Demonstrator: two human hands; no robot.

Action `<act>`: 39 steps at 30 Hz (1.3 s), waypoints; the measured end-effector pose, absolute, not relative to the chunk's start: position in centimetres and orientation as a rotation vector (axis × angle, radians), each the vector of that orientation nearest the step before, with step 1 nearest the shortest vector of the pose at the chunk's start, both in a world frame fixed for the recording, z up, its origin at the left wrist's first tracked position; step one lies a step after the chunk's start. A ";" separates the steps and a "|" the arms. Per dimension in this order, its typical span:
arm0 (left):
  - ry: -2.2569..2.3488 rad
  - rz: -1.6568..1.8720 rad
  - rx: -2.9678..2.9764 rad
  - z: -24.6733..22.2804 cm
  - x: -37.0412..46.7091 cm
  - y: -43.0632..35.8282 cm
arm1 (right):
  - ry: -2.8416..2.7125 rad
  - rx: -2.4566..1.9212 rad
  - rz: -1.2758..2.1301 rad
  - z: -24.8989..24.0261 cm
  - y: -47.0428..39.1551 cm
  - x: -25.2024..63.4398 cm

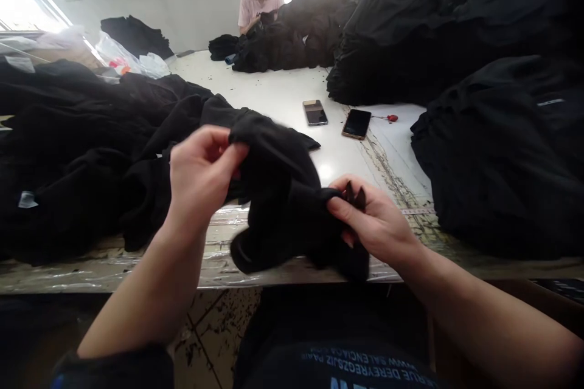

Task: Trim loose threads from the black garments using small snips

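A black garment point(285, 194) is stretched between my two hands above the table's front edge. My left hand point(203, 164) pinches its upper left part between thumb and fingers. On the right side, my right hand point(369, 219) grips the cloth with the thumb on top. Two small dark pointed blades, apparently thread snips point(354, 196), stick up from the fingers of that hand. Their handles are hidden. Parts of the garment are blurred, and its kind does not show.
Black garments lie heaped at the left point(68, 134). Taller stacks point(392, 42) and a nearer pile point(502, 158) stand right. Two phones point(315, 112) point(356, 124) lie on the white table point(274, 88). A person point(260, 6) sits at the far end. Plastic bags point(121, 51) lie back left.
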State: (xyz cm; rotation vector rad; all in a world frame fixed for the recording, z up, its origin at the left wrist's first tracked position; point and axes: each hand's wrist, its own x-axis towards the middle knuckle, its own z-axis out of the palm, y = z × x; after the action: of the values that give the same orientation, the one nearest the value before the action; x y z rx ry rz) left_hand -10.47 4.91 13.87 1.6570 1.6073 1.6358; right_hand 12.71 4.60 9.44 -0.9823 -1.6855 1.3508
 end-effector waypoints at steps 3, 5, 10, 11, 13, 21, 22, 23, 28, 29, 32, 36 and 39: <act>1.310 1.757 1.749 18.0 -8.2 6.9 | -1.298 -0.929 1.528 8.7 4.6 12.7; 1.207 1.747 1.750 18.4 -7.2 7.1 | -1.343 -1.062 1.542 6.5 4.9 14.0; 1.455 1.447 1.559 12.1 -8.6 5.2 | -2.164 -1.441 1.057 1.7 4.9 21.0; 1.528 1.354 1.496 10.3 -9.0 4.7 | -2.200 -1.493 0.930 1.7 4.8 22.2; 1.642 1.180 1.436 7.3 -9.3 3.8 | -2.158 -1.570 0.757 2.7 4.9 23.5; 1.966 1.026 1.652 2.3 -8.2 5.2 | -2.095 -1.149 0.668 6.0 7.3 14.8; 1.943 0.957 1.698 1.9 -8.1 5.5 | -2.105 -1.102 0.656 5.3 7.5 13.4; 1.914 0.895 1.736 1.5 -8.0 5.6 | -2.139 -1.079 0.641 4.4 7.6 12.2; 1.873 0.826 1.705 -0.1 -7.8 3.9 | -2.434 -1.173 0.558 -0.1 6.1 10.3; 1.867 0.839 1.658 -0.2 -7.8 3.3 | -2.448 -1.171 0.543 -0.7 5.5 10.5; 1.804 0.879 1.508 0.0 -7.8 2.2 | -2.443 -1.123 0.536 -1.2 4.1 11.4; 1.746 0.972 1.474 0.8 -7.2 1.6 | -2.291 -1.025 0.691 -0.6 3.4 12.1; 1.696 0.985 1.438 1.3 -6.4 1.3 | -2.076 -0.983 0.774 0.4 3.2 12.2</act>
State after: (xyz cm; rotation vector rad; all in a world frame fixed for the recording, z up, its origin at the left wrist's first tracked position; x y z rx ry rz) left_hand -6.44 1.28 1.26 1.4376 1.6955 0.9854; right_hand 12.19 3.18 0.45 -0.9834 -2.0763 0.7739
